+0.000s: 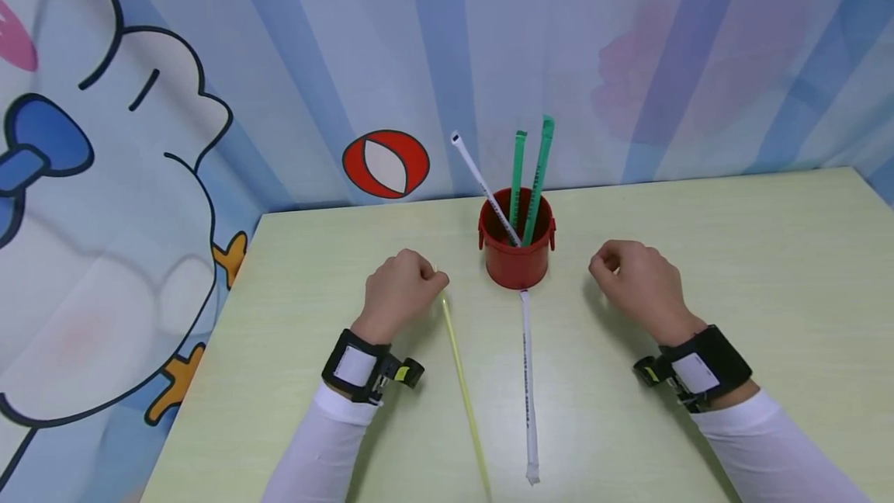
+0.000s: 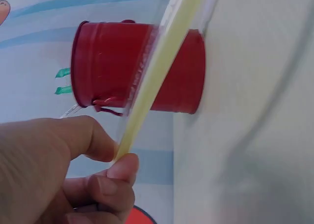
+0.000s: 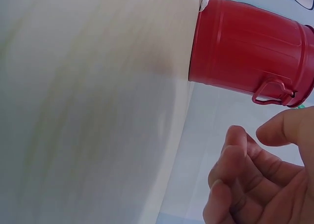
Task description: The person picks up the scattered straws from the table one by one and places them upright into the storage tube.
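Note:
My left hand pinches the far end of a yellow straw between thumb and index finger. In the left wrist view the straw shows a clear printed wrapper and slants across the bucket. My right hand, to the right of the bucket, holds nothing; its fingers are loosely curled, the thumb apart from them. A red bucket stands upright between the hands. Two green-wrapped straws and a white-wrapped straw lean inside it.
Another white-wrapped straw lies on the pale wooden table, its far end at the bucket's base. Behind the table hangs a blue striped cloth with cartoon prints. Each wrist wears a black camera band.

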The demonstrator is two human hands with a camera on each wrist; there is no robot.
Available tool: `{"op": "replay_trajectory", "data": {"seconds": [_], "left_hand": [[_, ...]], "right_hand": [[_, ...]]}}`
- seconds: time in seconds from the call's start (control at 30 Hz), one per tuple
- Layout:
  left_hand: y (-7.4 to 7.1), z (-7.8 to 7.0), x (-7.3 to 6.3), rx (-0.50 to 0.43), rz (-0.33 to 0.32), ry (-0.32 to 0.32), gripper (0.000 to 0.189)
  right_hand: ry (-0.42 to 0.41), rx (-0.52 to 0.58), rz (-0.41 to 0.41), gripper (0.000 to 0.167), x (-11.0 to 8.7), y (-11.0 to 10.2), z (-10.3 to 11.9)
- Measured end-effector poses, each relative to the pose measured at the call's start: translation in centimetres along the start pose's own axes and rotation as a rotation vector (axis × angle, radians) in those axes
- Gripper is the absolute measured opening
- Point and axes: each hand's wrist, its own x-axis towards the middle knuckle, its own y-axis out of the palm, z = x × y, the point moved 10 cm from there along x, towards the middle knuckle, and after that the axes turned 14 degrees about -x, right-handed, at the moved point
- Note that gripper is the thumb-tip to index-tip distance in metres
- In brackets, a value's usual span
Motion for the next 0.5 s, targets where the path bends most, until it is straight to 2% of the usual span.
{"op": "replay_trajectory", "data": {"seconds": [0.3, 0.4, 0.5], "left_hand": [[-4.8, -1.1, 0.0, -0.094, -0.190, 0.035, 0.030], [-6.6, -1.8, -0.2, -0.129, -0.275, 0.073, 0.028], [-8.5, -2.7, -0.5, -0.182, -0.381, 0.138, 0.028]], "right_hand": [[-0.007, -0.001, -0.008, 0.024, 0.0, -0.2, 0.1], [-0.006, -0.002, -0.009, 0.024, 0.0, -0.2, 0.2], [-0.002, -0.006, -0.006, 0.025, 0.0, -0.3, 0.1]]}}
